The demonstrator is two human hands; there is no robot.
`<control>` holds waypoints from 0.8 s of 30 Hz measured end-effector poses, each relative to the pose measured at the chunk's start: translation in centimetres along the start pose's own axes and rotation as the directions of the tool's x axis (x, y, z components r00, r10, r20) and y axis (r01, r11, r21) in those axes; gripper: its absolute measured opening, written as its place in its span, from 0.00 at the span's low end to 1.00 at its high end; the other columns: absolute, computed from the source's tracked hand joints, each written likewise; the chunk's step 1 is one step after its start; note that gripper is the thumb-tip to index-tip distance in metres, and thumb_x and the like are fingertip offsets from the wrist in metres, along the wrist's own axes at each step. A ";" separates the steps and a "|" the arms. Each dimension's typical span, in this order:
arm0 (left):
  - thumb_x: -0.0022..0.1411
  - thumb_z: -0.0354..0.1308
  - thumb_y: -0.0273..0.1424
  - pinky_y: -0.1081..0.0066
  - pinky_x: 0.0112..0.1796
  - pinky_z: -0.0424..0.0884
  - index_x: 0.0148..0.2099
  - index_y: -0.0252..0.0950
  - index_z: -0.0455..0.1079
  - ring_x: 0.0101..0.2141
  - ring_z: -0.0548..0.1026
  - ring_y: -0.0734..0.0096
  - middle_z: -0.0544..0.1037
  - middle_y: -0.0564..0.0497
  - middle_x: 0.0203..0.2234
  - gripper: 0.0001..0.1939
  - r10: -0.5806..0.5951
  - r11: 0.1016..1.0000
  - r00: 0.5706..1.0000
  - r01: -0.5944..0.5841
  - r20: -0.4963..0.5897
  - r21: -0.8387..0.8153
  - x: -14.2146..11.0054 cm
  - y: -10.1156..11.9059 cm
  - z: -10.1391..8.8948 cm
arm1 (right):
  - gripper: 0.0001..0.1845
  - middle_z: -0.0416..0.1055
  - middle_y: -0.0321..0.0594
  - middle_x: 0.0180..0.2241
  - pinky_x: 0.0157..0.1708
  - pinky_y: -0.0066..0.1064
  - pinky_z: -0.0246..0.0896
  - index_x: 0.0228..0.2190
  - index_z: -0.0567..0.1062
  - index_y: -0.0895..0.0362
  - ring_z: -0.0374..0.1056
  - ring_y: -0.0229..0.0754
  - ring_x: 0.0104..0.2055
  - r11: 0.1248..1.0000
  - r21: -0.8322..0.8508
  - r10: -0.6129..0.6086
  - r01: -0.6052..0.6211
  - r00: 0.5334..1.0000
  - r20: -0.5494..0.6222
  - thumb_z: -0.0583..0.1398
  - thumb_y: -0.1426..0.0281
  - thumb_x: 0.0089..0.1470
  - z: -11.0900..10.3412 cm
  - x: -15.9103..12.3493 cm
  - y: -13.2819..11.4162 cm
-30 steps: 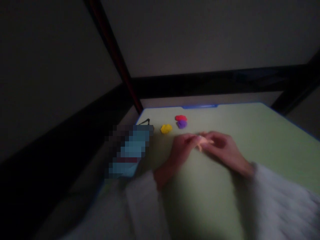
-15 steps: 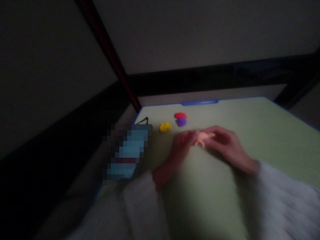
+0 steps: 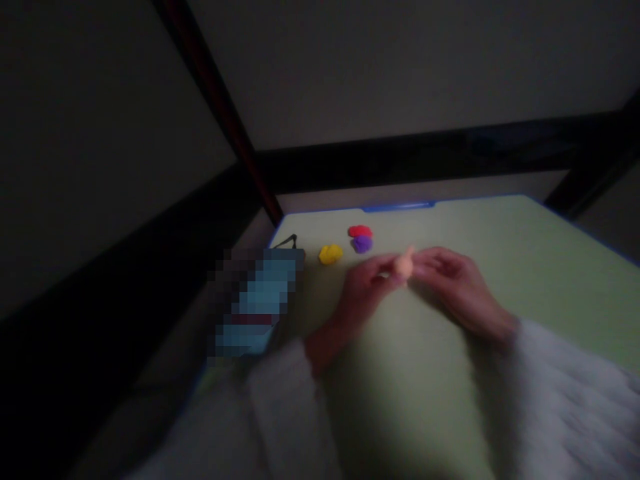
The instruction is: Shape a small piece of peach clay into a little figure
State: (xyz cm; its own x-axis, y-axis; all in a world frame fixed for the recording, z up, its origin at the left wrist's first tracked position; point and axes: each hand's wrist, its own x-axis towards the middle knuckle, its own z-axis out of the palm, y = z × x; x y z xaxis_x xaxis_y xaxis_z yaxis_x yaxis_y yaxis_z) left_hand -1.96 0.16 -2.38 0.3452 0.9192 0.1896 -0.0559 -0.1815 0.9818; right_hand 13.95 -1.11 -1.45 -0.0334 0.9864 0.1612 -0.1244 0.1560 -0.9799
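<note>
A small piece of peach-coloured modelling clay (image 3: 404,267) is held between the fingertips of both hands above the table. It shows a rounded body with a thin point sticking up. My left hand (image 3: 365,285) pinches it from the left. From the other side, my right hand (image 3: 453,280) grips it with thumb and fingers. The image is dim and soft, so its finer shape is unclear. Beyond my left hand lie a yellow clay lump (image 3: 331,254), a purple clay lump (image 3: 363,243) and, touching the purple one, a red clay lump (image 3: 360,231).
The pale green table (image 3: 540,267) has a blue rim and a blue handle-like strip (image 3: 400,207) at its far edge. A pixelated light-blue flat object (image 3: 265,293) rests at the left edge, with a thin dark loop (image 3: 287,241) behind it. Dark-trimmed walls stand close behind.
The peach clay has been turned between my fingers: its thin prongs pointed down and right before, and now a point sticks up. The lumps on the table stay put.
</note>
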 end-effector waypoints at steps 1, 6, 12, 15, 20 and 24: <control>0.53 0.60 0.34 0.71 0.40 0.68 0.48 0.35 0.71 0.38 0.73 0.68 0.77 0.47 0.39 0.19 0.001 1.000 1.000 -0.001 0.000 0.015 0.0 -0.1 0.0 | 0.12 0.76 0.38 0.29 0.36 0.32 0.66 0.28 0.76 0.56 0.70 0.38 0.31 1.000 -0.017 0.000 0.000 1.000 0.003 0.68 0.64 0.40 0.0 0.0 0.0; 0.49 0.63 0.31 0.68 0.44 0.69 0.44 0.34 0.72 0.42 0.74 0.65 0.77 0.45 0.41 0.18 0.021 1.000 0.998 -0.021 -0.063 0.004 0.0 -0.6 -0.2 | 0.11 0.75 0.38 0.31 0.38 0.32 0.63 0.30 0.76 0.56 0.69 0.37 0.33 0.998 0.025 0.058 -0.062 0.988 0.144 0.64 0.62 0.47 0.0 -0.1 0.1; 0.43 0.66 0.26 0.69 0.43 0.69 0.44 0.34 0.72 0.40 0.75 0.66 0.77 0.45 0.40 0.22 -0.057 0.994 0.997 0.052 -0.047 -0.100 0.0 -0.6 0.1 | 0.13 0.73 0.36 0.27 0.33 0.29 0.62 0.30 0.74 0.57 0.68 0.37 0.30 0.992 0.022 0.122 -0.127 0.980 0.156 0.67 0.64 0.42 0.1 -0.4 -0.2; 0.43 0.65 0.26 0.69 0.43 0.68 0.42 0.35 0.72 0.38 0.75 0.68 0.78 0.48 0.38 0.20 -0.097 0.980 0.995 0.098 0.012 -0.175 0.0 -0.5 0.1 | 0.13 0.73 0.35 0.28 0.34 0.29 0.62 0.30 0.74 0.57 0.68 0.36 0.30 0.988 0.055 0.135 -0.146 0.977 0.167 0.67 0.66 0.41 0.0 -0.4 -0.2; 0.48 0.61 0.30 0.67 0.43 0.68 0.33 0.32 0.74 0.35 0.74 0.71 0.78 0.49 0.31 0.08 -0.188 0.892 0.981 0.153 -0.041 -0.426 0.0 -0.1 0.2 | 0.10 0.74 0.36 0.30 0.39 0.31 0.62 0.28 0.74 0.57 0.68 0.37 0.33 0.988 0.086 0.105 -0.125 0.973 0.205 0.67 0.67 0.42 -0.1 -0.4 -0.1; 0.47 0.60 0.30 0.67 0.39 0.70 0.30 0.31 0.72 0.33 0.74 0.70 0.77 0.49 0.30 0.07 -0.234 0.864 0.964 0.145 -0.129 -0.482 0.1 0.2 0.2 | 0.12 0.75 0.37 0.32 0.41 0.33 0.62 0.29 0.73 0.57 0.69 0.38 0.34 0.987 0.068 0.132 -0.148 0.970 0.204 0.68 0.66 0.40 -0.1 -0.4 -0.2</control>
State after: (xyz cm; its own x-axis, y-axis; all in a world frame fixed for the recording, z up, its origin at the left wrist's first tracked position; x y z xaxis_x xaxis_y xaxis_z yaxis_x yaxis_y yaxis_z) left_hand -1.79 0.14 -2.21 0.2249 0.9733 -0.0456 -0.4495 0.1452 0.8814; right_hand 14.07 -1.53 -1.37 -0.2506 0.9667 0.0513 -0.1853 0.0041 -0.9827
